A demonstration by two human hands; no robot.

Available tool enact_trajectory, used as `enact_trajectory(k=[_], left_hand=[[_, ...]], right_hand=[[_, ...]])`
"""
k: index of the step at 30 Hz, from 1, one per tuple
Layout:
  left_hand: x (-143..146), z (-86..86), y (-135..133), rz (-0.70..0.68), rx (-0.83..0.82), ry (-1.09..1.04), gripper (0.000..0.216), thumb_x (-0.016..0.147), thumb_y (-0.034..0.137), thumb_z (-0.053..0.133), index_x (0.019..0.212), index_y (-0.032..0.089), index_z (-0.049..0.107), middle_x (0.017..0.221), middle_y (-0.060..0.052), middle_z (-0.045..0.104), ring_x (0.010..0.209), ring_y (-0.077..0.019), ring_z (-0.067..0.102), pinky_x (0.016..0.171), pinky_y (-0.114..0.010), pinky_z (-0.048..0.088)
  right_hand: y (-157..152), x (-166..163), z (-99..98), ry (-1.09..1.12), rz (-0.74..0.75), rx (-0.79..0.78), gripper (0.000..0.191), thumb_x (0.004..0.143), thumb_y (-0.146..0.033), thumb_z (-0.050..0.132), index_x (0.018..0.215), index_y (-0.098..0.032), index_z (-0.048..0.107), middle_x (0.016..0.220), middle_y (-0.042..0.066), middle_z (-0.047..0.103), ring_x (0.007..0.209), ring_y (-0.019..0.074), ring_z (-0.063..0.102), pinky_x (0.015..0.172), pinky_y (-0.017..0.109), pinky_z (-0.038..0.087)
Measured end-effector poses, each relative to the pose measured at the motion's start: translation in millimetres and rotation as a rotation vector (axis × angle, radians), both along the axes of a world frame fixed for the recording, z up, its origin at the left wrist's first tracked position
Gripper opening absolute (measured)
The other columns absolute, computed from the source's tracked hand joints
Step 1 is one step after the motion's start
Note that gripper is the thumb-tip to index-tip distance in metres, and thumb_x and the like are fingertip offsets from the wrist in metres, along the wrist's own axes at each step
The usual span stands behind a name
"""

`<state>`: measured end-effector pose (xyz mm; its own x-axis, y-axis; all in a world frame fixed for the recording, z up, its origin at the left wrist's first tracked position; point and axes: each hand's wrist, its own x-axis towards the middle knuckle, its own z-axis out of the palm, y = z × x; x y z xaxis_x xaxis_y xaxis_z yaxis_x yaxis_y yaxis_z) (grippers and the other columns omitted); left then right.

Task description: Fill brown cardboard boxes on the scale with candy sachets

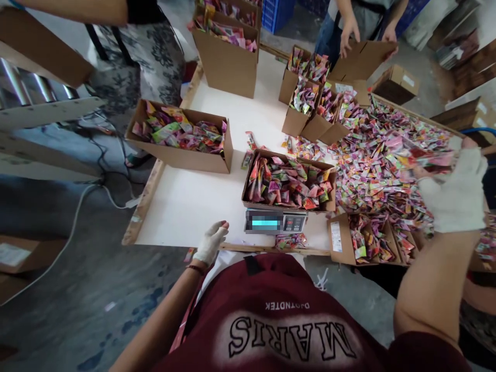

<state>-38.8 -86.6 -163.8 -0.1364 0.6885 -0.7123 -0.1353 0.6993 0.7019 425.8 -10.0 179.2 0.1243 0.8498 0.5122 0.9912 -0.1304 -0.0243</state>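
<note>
My left hand (211,242), in a white glove with bare fingertips, is held over the table's front edge. Its fingers are loosely stretched out and hold nothing. Over the right side of the pile, my gloved right hand (453,191) grips a bunch of colourful snack packets (424,157), blurred by motion. Below it spreads a large heap of pink and purple snack packets (372,175). Between my hands, a cardboard box (289,204) full of such packets rests on a digital scale (296,222) with a lit display.
Another filled box (182,152) stands on the white table (194,201) at left, a taller one (228,64) behind. Several narrow filled boxes (296,121) line the back. A co-worker's hands (351,33) hold an open carton (360,59). At left is a roller conveyor (46,113).
</note>
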Motion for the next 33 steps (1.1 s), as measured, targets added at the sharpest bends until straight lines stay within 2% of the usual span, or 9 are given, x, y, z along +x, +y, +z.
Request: enact_trajectory(k=[2, 5, 7, 11, 16, 20, 25, 29, 33], left_hand=[[3, -1.4, 2, -0.006, -0.002, -0.005, 0.079, 0.048, 0.073, 0.082, 0.102, 0.018, 0.065, 0.096, -0.008, 0.068, 0.098, -0.0262, 0.066, 0.085, -0.037, 0.050], [7, -2.0, 4, -0.021, 0.001, -0.009, 0.078, 0.049, 0.072, 0.082, 0.103, 0.018, 0.066, 0.095, -0.008, 0.067, 0.097, -0.0264, 0.066, 0.085, -0.037, 0.049], [8, -1.5, 5, -0.032, 0.006, -0.008, 0.078, 0.050, 0.072, 0.081, 0.104, 0.017, 0.067, 0.095, -0.008, 0.068, 0.097, -0.0267, 0.066, 0.084, -0.038, 0.050], [4, -0.2, 5, -0.033, 0.016, -0.001, 0.078, 0.052, 0.071, 0.082, 0.107, 0.017, 0.068, 0.098, -0.010, 0.069, 0.099, -0.0271, 0.067, 0.086, -0.038, 0.050], [-8, -0.8, -2, 0.023, 0.017, 0.012, 0.081, 0.050, 0.072, 0.082, 0.108, 0.017, 0.067, 0.101, -0.010, 0.070, 0.101, -0.0263, 0.067, 0.085, -0.036, 0.050], [-14, -3.5, -10, 0.070, 0.009, 0.017, 0.081, 0.048, 0.072, 0.083, 0.105, 0.017, 0.068, 0.098, -0.009, 0.069, 0.096, -0.0246, 0.067, 0.083, -0.034, 0.050], [-10, -5.6, -10, 0.074, -0.001, 0.007, 0.079, 0.049, 0.071, 0.083, 0.105, 0.017, 0.068, 0.098, -0.009, 0.070, 0.095, -0.0237, 0.067, 0.082, -0.034, 0.050], [-3, -7.7, -4, 0.044, -0.002, -0.008, 0.078, 0.051, 0.069, 0.082, 0.107, 0.017, 0.069, 0.101, -0.009, 0.070, 0.096, -0.0238, 0.067, 0.083, -0.034, 0.050], [3, -11.8, -1, 0.027, -0.008, -0.016, 0.077, 0.051, 0.067, 0.083, 0.108, 0.017, 0.069, 0.097, -0.008, 0.069, 0.095, -0.0229, 0.067, 0.083, -0.033, 0.050]], right_hand=[[-4, -13, -12.3, 0.085, 0.080, -0.052, 0.080, 0.086, -0.043, 0.075, 0.156, -0.022, 0.043, 0.148, 0.025, 0.055, 0.130, 0.0395, 0.060, 0.102, 0.057, 0.052], [1, -63, -48.9, 0.309, 0.488, -0.352, 0.046, 0.095, -0.032, 0.062, 0.140, -0.025, 0.057, 0.125, 0.012, 0.070, 0.103, 0.0259, 0.072, 0.094, 0.048, 0.060], [13, -101, -77.7, 0.259, 0.720, -0.643, 0.046, 0.092, -0.019, 0.058, 0.138, -0.022, 0.060, 0.133, 0.012, 0.067, 0.122, 0.0261, 0.066, 0.107, 0.048, 0.054], [49, -152, -122.7, -0.137, 0.584, -1.117, 0.067, 0.082, -0.008, 0.059, 0.148, -0.023, 0.058, 0.139, 0.017, 0.060, 0.117, 0.0339, 0.067, 0.099, 0.049, 0.055], [72, -157, -137.8, -0.213, 0.632, -1.206, 0.055, 0.086, -0.003, 0.052, 0.132, -0.025, 0.074, 0.113, 0.014, 0.071, 0.101, 0.0288, 0.071, 0.085, 0.035, 0.053], [69, -132, -113.9, 0.075, 0.811, -1.029, 0.044, 0.078, 0.002, 0.053, 0.106, -0.017, 0.082, 0.101, 0.009, 0.074, 0.094, 0.0199, 0.069, 0.088, 0.030, 0.052], [43, -73, -41.0, 0.435, 0.887, -0.540, 0.029, 0.087, -0.010, 0.058, 0.099, -0.026, 0.079, 0.104, 0.003, 0.075, 0.096, 0.0186, 0.070, 0.089, 0.035, 0.056], [28, -11, 3.8, 0.209, 0.519, -0.201, 0.023, 0.092, -0.023, 0.065, 0.112, -0.027, 0.076, 0.110, 0.007, 0.073, 0.108, 0.0252, 0.069, 0.099, 0.045, 0.055], [22, 13, -1.0, -0.080, 0.192, -0.073, 0.075, 0.087, -0.045, 0.076, 0.152, -0.016, 0.052, 0.141, 0.026, 0.056, 0.136, 0.0413, 0.051, 0.110, 0.061, 0.045]])
